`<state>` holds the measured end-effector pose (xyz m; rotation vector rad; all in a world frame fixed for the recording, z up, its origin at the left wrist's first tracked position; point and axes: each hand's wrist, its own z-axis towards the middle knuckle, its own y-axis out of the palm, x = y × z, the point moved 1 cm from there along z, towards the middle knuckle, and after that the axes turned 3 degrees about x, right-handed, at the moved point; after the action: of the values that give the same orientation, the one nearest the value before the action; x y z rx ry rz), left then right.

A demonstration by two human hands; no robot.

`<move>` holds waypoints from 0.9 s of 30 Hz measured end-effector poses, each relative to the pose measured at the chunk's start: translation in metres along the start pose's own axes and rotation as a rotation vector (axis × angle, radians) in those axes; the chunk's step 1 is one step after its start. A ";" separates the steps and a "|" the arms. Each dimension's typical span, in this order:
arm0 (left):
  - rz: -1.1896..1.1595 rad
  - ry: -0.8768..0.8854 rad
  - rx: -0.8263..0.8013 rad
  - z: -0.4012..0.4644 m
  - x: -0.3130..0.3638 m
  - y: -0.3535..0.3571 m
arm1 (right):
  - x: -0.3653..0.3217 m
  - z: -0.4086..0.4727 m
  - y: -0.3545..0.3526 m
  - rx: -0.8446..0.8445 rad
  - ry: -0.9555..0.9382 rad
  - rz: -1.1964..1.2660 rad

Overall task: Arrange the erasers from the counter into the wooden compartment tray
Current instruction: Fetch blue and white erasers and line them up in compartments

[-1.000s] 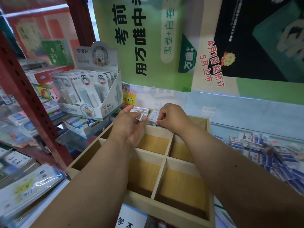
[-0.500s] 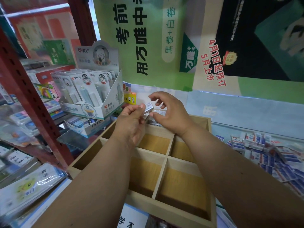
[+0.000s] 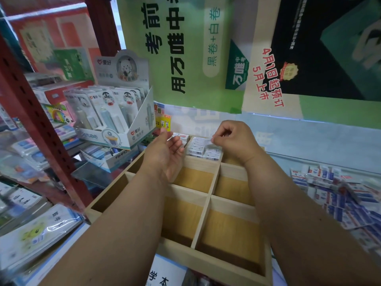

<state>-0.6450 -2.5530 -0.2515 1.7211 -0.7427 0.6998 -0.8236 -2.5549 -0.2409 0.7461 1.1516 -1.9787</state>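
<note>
The wooden compartment tray (image 3: 206, 262) lies in front of me, and its near compartments hold nothing. White erasers (image 3: 203, 150) are stacked in its far right compartment, and a few more (image 3: 184, 137) show in the far left one. My right hand (image 3: 235, 141) hovers over the far right stack and pinches one eraser (image 3: 208, 142) between thumb and forefinger. Over the far left compartment, my left hand (image 3: 165, 155) is turned palm inward with a small eraser (image 3: 172, 138) at its thumb and fingertips. A loose pile of blue-and-white erasers (image 3: 340, 193) lies on the counter to the right.
A red shelf post (image 3: 39, 124) and stocked shelves stand to the left. A white display box of correction tapes (image 3: 115, 112) sits just left of the tray's far end. Posters (image 3: 185, 58) cover the wall behind. Plastic-wrapped booklets (image 3: 39, 232) lie at the near left.
The eraser passed from my left hand to my right. My right hand has carried it right and down over the far right stack, and my left hand has dropped slightly.
</note>
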 end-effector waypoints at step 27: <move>0.002 -0.013 0.003 0.005 -0.002 -0.003 | -0.012 0.007 0.004 -0.350 0.307 -0.560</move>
<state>-0.6439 -2.5566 -0.2562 1.7297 -0.7528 0.6916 -0.8139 -2.5593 -0.2303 0.5943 2.0054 -2.0463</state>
